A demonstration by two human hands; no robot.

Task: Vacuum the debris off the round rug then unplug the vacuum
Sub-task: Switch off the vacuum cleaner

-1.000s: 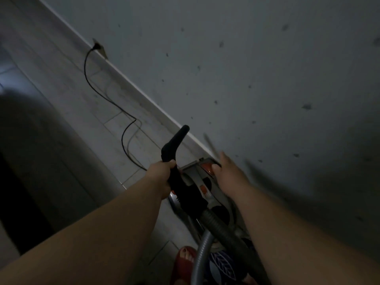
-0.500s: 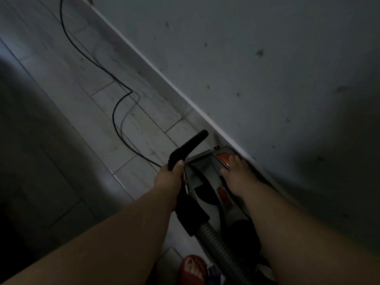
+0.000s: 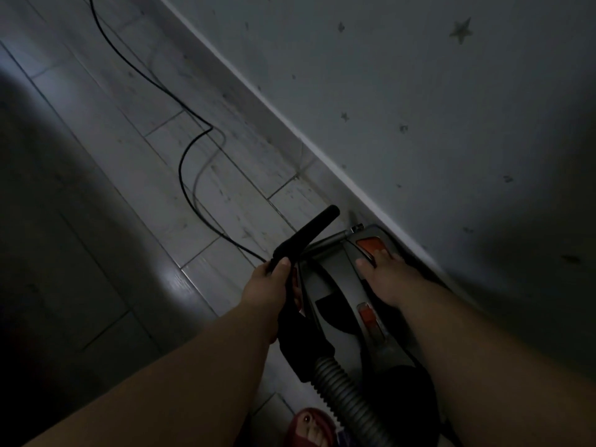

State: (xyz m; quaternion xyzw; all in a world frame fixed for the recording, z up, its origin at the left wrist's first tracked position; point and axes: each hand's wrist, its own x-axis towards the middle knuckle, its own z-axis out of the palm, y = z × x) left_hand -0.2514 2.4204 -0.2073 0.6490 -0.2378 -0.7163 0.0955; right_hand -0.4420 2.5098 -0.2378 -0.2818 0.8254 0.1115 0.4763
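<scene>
My left hand [image 3: 267, 285] is clenched round the black plastic hose handle [image 3: 317, 225], thumb up along its near side, the free end of the grip poking up and away past my knuckles. My right hand [image 3: 387, 275] lies flat with straight fingers on top of the grey hard-shelled canister vacuum [image 3: 332, 304]. Its fingertips are at the near edge of the large orange button [image 3: 369, 244], but in this gloom I cannot tell whether they press it.

The vacuum sits directly under and between my two hands on the pale tiled floor [image 3: 225, 195], its right flank close to the white skirting board [image 3: 258, 98]. A ribbed grey hose [image 3: 342, 391] leaves the body's near end and runs back between my forearms. The thin black power cord [image 3: 180, 166] emerges just beyond my left hand and snakes away across the floor, out of the top of the view. Its plug and socket are out of sight, and so is the round rug.

I'd judge the canister rigid and fairly heavy, better dragged by the hose than lifted one-handed. The handle I hold is stiff and gives a sure grip, while the hose will flex and lag behind. The cord looks light and limp, so I'd follow it to the plug and take hold of the plug body rather than tug the wire.

Nearer me than either hand, a foot in a red sandal [image 3: 306, 424] stands beside the hose.
</scene>
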